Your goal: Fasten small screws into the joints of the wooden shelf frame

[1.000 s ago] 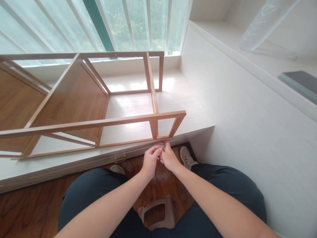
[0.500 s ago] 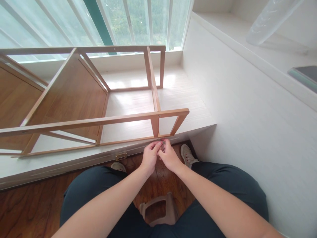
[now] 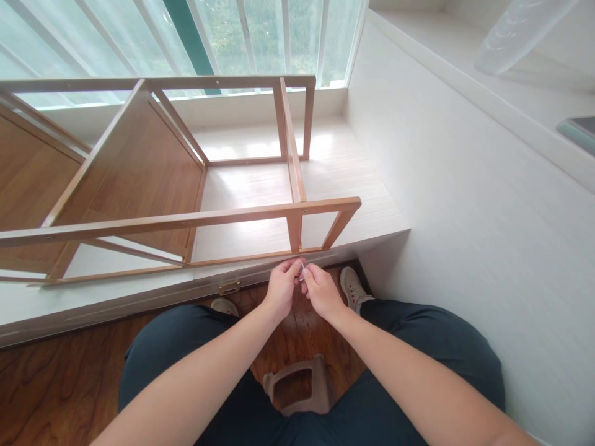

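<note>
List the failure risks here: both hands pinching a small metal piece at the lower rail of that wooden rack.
1. The small metal piece is pinched only by fingertips of the left hand and right hand, out over the wood floor; a slip probably drops it there.
2. The wooden rack lies on its side at the platform edge; pushing on its lower rail could shift it.

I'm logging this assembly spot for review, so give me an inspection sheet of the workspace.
Surface: white wood-grain window platform bearing the frame.
Job's things: light brown wooden shelf frame lying on its side; small thin metal piece pinched at its near lower rail.
Clutter: brown plastic stool between the knees; dark flat slab on the white ledge.
Grippers: left hand and right hand, fingertips together on the metal piece.
Cables: nothing seen.
Surroundings: barred window, dark wood floor.
</note>
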Demonstrator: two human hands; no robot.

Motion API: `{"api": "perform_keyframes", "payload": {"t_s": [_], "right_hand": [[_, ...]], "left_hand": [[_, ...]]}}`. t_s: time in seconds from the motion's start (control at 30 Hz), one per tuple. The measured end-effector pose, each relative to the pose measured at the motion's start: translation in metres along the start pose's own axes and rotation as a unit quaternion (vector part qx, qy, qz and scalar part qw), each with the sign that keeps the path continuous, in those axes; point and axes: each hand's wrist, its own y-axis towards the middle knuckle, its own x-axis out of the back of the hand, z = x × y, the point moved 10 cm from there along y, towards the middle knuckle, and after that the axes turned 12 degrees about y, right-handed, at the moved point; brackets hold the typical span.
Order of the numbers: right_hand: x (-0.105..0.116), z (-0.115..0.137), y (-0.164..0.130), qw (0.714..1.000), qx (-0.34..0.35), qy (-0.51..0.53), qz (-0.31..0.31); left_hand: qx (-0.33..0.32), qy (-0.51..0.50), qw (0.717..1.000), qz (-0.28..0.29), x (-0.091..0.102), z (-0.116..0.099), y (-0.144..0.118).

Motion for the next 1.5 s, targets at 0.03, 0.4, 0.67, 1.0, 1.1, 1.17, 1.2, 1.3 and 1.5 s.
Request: {"api": "perform_keyframes", "payload": {"t_s": [0.03, 0.4, 0.67, 1.0, 1.1, 1.17, 1.2, 1.3, 1.5], "right_hand": [[-0.001, -0.003, 0.001, 1.000, -0.005, 0.020, 0.000], [-0.007, -0.011, -0.001, 0.983, -0.028, 0.179, -0.034], [-0.013, -0.021, 0.001, 0.969, -0.056, 0.236, -0.036], [-0.017, -0.011, 0.000, 0.984, -0.024, 0.179, 0.012], [-0.013, -0.001, -0.004, 0.996, 0.026, 0.085, 0.006], [-0.009, 0.004, -0.006, 0.999, 0.039, 0.034, -0.009], [-0.007, 0.005, -0.007, 0.999, 0.040, 0.014, -0.017], [-0.003, 0.008, -0.008, 0.999, 0.041, -0.020, -0.030], [-0.023, -0.004, -0.011, 0.983, 0.001, 0.180, 0.031]], "left_hand": [[0.002, -0.003, 1.000, 0.004, -0.001, 0.000, 0.000], [0.007, -0.008, 0.999, 0.045, -0.010, -0.002, -0.005], [0.019, -0.013, 0.998, 0.063, -0.014, -0.001, -0.008], [0.051, -0.004, 0.997, 0.049, -0.013, -0.006, -0.009], [0.056, -0.012, 0.998, 0.028, -0.009, -0.005, -0.006], [0.054, -0.023, 0.998, 0.017, -0.007, -0.004, -0.004], [0.054, -0.028, 0.998, 0.013, -0.006, -0.003, -0.004], [0.054, -0.034, 0.998, 0.012, -0.005, -0.002, -0.003], [0.100, -0.007, 0.994, 0.044, -0.010, 0.002, -0.010]]}}
